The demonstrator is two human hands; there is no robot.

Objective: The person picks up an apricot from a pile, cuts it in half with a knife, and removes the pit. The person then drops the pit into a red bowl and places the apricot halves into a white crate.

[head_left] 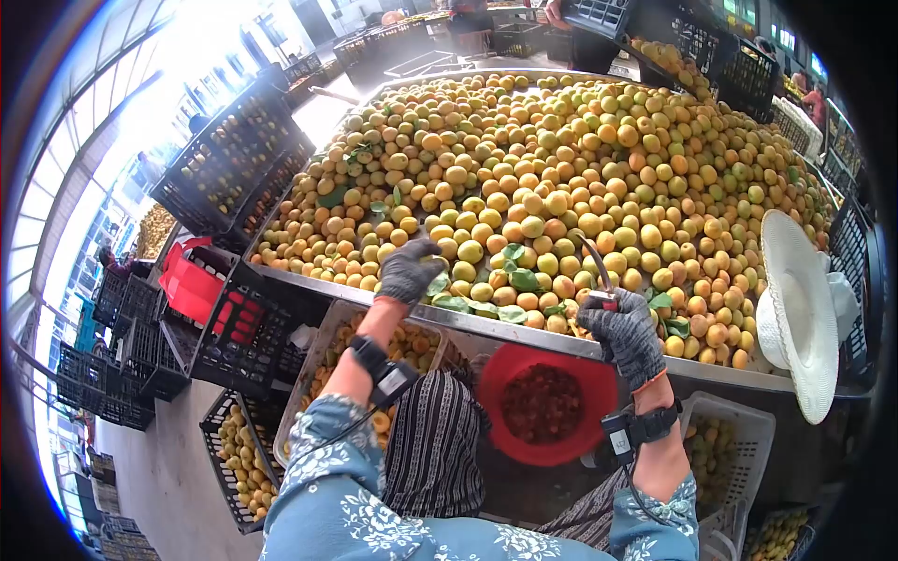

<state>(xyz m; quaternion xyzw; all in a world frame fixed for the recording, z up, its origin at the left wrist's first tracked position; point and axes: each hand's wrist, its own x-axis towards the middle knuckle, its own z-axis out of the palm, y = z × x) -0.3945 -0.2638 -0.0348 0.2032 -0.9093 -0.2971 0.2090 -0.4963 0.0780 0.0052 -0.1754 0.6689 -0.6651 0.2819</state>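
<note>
A large heap of yellow-orange apricots (533, 201) covers the metal-rimmed table in front of me. My left hand (412, 271), in a dark grey glove, is over the near left edge of the heap. Its fingers are curved and slightly apart, with no fruit visible between them. In my right hand (625, 332), also gloved, is a small hooked knife (597, 262), its curved blade pointing up over the apricots. Green leaves (524, 279) lie among the fruit between my hands. Below the table edge, a red basin (500, 439) contains a dark reddish-brown mass, probably pits.
A white crate (327, 341) of apricot pieces stands at my left knee, another white crate (748, 439) at my right. A straw hat (800, 313) rests at the table's right end. Black crates (224, 164) and a red object (192, 280) are on the left.
</note>
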